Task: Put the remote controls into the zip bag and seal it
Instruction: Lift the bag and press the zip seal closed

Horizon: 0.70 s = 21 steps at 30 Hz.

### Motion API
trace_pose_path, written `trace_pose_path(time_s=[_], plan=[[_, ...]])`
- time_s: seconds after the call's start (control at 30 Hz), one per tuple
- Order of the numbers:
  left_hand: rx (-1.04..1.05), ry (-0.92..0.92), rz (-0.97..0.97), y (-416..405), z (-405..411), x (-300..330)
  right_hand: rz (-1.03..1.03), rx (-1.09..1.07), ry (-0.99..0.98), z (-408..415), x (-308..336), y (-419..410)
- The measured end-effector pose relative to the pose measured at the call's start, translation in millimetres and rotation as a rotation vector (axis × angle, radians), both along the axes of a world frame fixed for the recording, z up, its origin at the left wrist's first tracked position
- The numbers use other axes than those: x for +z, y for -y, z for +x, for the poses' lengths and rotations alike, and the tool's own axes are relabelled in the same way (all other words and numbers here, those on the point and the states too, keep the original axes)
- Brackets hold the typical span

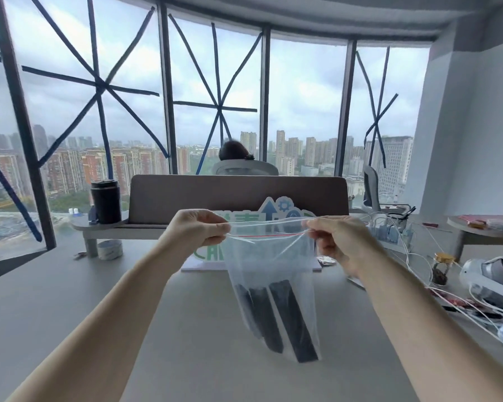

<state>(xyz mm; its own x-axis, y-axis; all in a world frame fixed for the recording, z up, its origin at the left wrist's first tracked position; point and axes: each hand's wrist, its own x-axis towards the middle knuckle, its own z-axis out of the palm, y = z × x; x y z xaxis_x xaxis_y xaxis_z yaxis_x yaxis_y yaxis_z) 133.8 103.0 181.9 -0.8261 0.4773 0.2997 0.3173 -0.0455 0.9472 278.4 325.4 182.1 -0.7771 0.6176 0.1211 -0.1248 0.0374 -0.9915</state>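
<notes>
A clear zip bag [269, 262] with a red seal line hangs in the air above the grey desk [70, 300]. Inside it, two or three black remote controls [291, 317] stand on end at the bottom, tilted to the right. My left hand [196, 229] pinches the bag's top left corner. My right hand [339, 237] pinches its top right corner. The mouth is stretched between the hands and looks slightly parted along the top.
A black tumbler [105, 201] stands on a desk shelf at the back left, a tape roll [110, 249] below it. A colourful sign [285, 213] stands behind the bag. White cables, a jar [442, 268] and a headset [494, 277] crowd the right side. A person sits beyond the divider.
</notes>
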Motion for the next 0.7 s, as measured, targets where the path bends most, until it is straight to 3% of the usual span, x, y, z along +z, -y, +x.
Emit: trace_pose_path(time_s=[0.17,0.3,0.47,0.57,0.63,0.7], plan=[[-0.044,-0.091,-0.118,-5,7,-29,0.482,-0.005,0.379,23,16,-13],[0.075,-0.133,-0.096,-13,14,-41,0.601,0.040,0.527,36,32,-15],[0.069,-0.055,-0.002,-16,25,-32,0.841,-0.008,0.671,49,50,-16],[0.019,-0.067,0.012,-27,37,-24,1.082,-0.144,0.497,47,43,-8],[-0.009,-0.100,-0.016,-39,47,-19,1.160,-0.129,0.269,43,39,14],[-0.018,-0.137,-0.035,-49,56,-15,1.261,-0.100,0.201,34,37,34]])
